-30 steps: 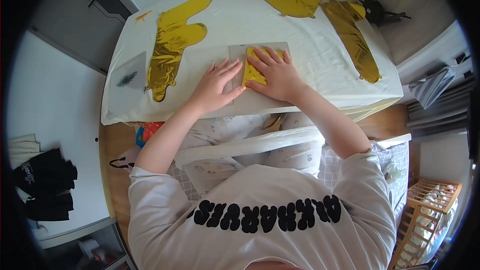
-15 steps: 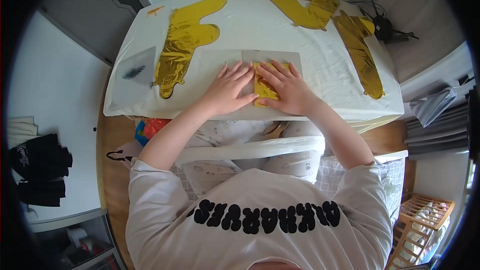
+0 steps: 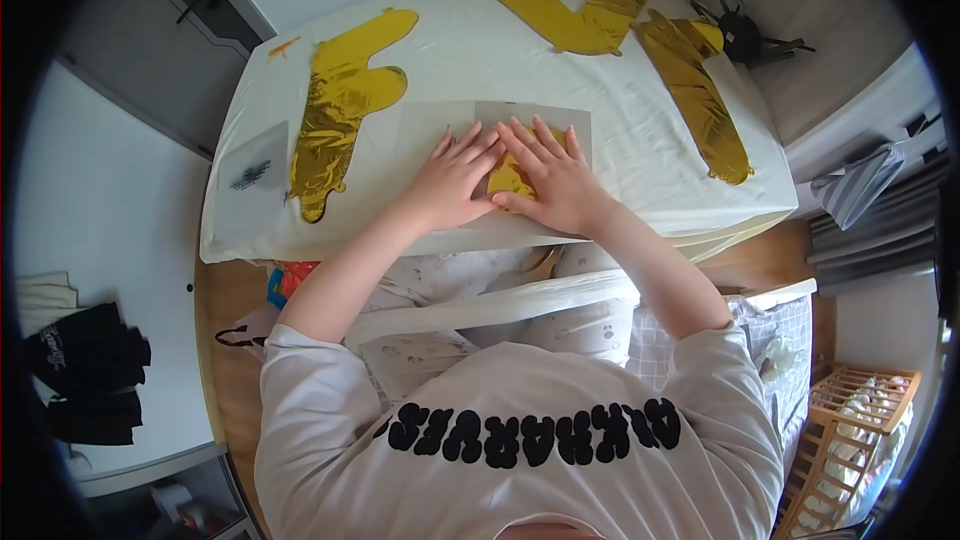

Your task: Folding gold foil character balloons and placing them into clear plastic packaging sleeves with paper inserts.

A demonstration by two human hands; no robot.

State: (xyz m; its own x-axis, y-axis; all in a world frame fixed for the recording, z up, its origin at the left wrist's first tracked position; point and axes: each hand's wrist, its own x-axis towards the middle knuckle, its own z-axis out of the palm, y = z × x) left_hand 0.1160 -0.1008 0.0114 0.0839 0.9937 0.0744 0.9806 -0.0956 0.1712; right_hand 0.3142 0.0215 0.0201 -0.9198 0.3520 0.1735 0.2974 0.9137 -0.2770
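Note:
A folded piece of gold foil (image 3: 510, 180) lies on a grey sheet or flat bag (image 3: 578, 124) near the front edge of the table. My right hand (image 3: 555, 183) rests flat over the foil with its fingers stretched out, covering much of it. Close beside it, my left hand (image 3: 450, 182) lies flat on the left part of the sheet. The fingertips of both hands come together above the foil. Neither hand grips anything.
Flat gold foil balloons lie on the white-covered table (image 3: 440, 60): one at left (image 3: 350, 90), one at back (image 3: 570, 15), one at right (image 3: 695, 90). A translucent bag (image 3: 255, 165) is at far left, a black device with antennas (image 3: 740, 37) at back right.
My right hand has slid left over the foil, so its fingers now meet my left hand's. The whole view has tilted slightly, shifting the table and balloons in it.

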